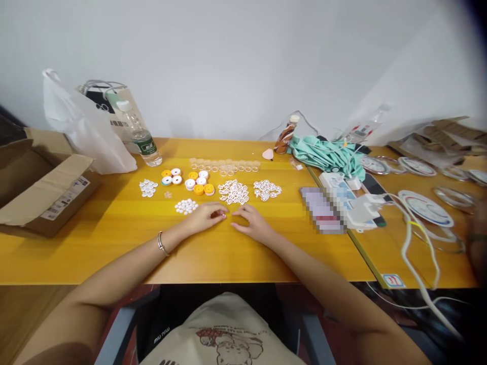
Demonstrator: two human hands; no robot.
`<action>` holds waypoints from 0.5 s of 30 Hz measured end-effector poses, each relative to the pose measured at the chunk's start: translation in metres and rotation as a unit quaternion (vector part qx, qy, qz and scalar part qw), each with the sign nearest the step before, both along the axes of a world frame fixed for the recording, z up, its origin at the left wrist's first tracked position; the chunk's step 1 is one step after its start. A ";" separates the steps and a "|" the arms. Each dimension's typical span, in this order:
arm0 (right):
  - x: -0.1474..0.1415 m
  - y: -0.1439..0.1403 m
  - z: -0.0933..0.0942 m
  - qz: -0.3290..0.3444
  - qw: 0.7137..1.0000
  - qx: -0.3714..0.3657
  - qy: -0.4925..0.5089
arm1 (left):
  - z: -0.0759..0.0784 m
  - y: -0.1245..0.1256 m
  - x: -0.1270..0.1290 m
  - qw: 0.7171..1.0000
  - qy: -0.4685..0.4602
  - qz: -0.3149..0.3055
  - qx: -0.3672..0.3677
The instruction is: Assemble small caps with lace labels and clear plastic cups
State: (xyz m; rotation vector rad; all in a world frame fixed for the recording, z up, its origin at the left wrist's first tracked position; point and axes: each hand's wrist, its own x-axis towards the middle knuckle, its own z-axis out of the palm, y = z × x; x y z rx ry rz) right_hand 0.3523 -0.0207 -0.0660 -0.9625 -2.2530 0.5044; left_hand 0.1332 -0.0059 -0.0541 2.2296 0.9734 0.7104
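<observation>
My left hand [206, 217] rests on the orange table with its fingers loosely curved and apart, holding nothing that I can see. Facing it across a small gap, my right hand [254, 223] is empty, with thumb and fingers spread. Just beyond both hands lies a pile of white openwork pieces [233, 191], and a smaller pile of similar pieces [267, 189] is to its right. Small white round pieces [186, 206] are beside my left hand. Yellow and white round parts [199, 189] sit behind it, near white discs [148, 187]. Clear round cups [225, 166] form a row farther back.
A cardboard box [45, 187], white plastic bag [87, 132] and water bottle [144, 144] stand left. At right are a brown drink bottle [286, 136], teal cloth [329, 154], blurred phone [323, 210], power strip [348, 203] and white cable [409, 253].
</observation>
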 end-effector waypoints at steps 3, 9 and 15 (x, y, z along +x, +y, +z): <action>-0.008 0.003 -0.002 0.014 0.999 -0.018 0.025 | -0.003 0.002 -0.004 0.999 -0.028 -0.008 -0.045; -0.012 0.004 -0.004 0.051 0.997 -0.045 0.041 | -0.001 0.000 -0.005 0.994 -0.050 -0.046 -0.083; -0.008 0.000 -0.002 0.043 0.996 -0.063 0.046 | 0.004 -0.002 -0.007 0.996 -0.032 -0.054 -0.067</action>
